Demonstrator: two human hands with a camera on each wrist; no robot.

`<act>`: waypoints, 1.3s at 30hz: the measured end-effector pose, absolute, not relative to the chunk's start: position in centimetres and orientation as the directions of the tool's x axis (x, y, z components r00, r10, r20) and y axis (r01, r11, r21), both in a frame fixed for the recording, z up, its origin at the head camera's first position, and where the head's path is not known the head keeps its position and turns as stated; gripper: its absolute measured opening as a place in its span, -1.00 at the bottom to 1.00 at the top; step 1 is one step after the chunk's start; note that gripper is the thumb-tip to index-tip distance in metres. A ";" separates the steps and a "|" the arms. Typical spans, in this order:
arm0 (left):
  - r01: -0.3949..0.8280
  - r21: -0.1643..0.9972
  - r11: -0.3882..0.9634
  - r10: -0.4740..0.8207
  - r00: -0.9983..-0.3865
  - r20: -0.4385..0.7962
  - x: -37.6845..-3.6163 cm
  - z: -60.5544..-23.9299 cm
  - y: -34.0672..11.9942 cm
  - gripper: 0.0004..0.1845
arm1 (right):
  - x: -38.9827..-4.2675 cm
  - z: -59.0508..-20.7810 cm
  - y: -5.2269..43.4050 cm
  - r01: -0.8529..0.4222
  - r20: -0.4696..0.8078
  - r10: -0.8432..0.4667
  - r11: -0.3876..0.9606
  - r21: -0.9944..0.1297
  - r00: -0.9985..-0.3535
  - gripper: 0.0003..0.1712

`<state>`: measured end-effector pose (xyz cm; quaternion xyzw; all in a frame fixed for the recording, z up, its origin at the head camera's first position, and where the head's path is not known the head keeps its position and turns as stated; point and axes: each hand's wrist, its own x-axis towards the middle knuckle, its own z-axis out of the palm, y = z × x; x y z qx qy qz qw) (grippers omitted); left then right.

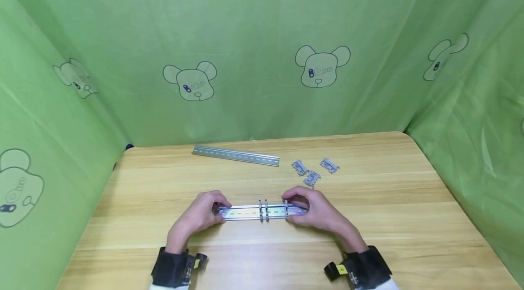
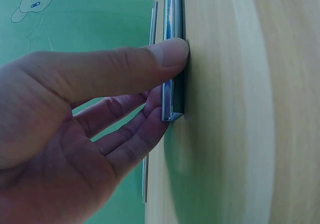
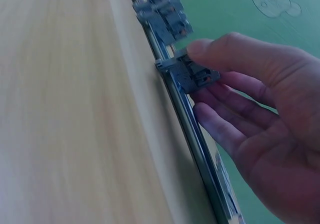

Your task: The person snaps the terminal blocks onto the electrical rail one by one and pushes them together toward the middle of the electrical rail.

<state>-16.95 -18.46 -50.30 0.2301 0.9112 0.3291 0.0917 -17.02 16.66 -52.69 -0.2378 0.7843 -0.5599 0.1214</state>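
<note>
A slotted metal DIN rail [image 1: 241, 213] lies across the table in front of me. My left hand [image 1: 199, 211] holds its left end, with the thumb [image 2: 172, 53] on the near edge and fingers on the far side. Toward the right end, my right hand [image 1: 318, 209] pinches a grey terminal block [image 3: 187, 75] that sits on the rail, thumb on its upper part. Two more grey terminal blocks [image 3: 164, 18] stand upright on the rail, close together near its middle. The rail's right tip is partly hidden by the right hand in the head view.
A second DIN rail [image 1: 235, 155] lies slightly slanted at the back of the wooden table [image 1: 143, 190]. Several loose terminal blocks [image 1: 312, 178] lie flat beyond my right hand. Green curtains [image 1: 254, 117] hang behind the table and on both sides.
</note>
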 end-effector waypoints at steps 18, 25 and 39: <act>0.368 0.639 0.676 0.485 -0.874 -0.009 -16.9 -50.3 -18.5 -0.62 | -16.3 -53.1 12.1 -0.281 0.151 -0.491 0.202 -0.938 -0.858 -0.36; 0.370 0.634 0.679 0.483 -0.876 -0.006 -17.0 -50.4 -18.5 -0.62 | -16.1 -52.8 11.2 -0.273 0.145 -0.478 0.209 -0.939 -0.866 -0.35; 0.370 0.631 0.682 0.480 -0.877 -0.004 -17.0 -50.4 -18.4 -0.62 | -15.9 -53.1 10.2 -0.359 0.166 -0.488 0.334 -0.871 -0.857 -0.24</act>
